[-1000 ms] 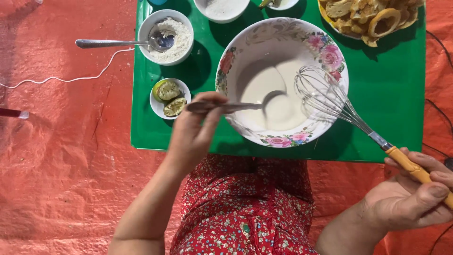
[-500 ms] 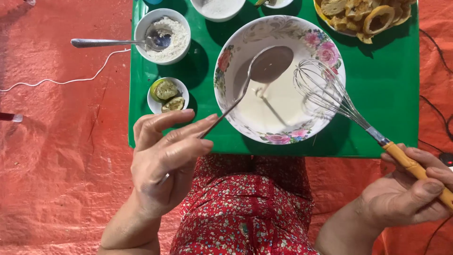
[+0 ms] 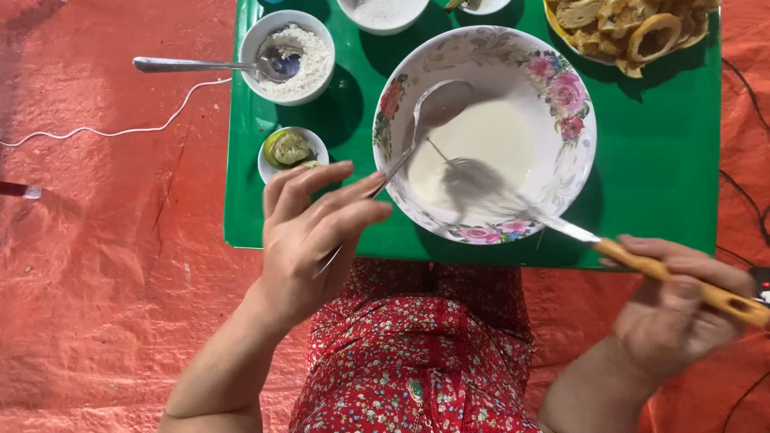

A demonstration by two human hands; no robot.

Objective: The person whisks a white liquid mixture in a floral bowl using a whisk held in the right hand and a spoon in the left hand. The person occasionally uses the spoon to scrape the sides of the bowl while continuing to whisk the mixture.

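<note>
Since half a second ago the wire balloon whisk with the yellow-orange handle [image 3: 561,220] has swung from the right side of the bowl toward its middle, and its wires are now a blurred streak over the batter. The left hand has also closed in from its spread pose.

The right hand [image 3: 682,309] is wrapped firmly around the whisk handle at the lower right, off the edge of the green plastic tray [image 3: 666,160]. The whisk's long axis runs from that grip up and to the left, with the wire head low in the pale white batter [image 3: 481,152] inside the large white ceramic bowl with pink flower print [image 3: 573,152].

The left hand [image 3: 309,240] pinches the handle of a long metal spoon [image 3: 425,120] between thumb and curled fingers. The spoon's axis slants up and right from this grip, crossing the bowl's near-left rim, and its round end sits raised over the batter's upper left. So both tools point inward at the bowl from opposite sides, the spoon head just beyond the whisk head, apparently apart.

Beside the left hand stands a small white dish of green lime halves [image 3: 290,151]. Farther up sit a white bowl of flour with 1 spoon in it [image 3: 293,54] and a plate of fried rings [image 3: 634,28].
</note>
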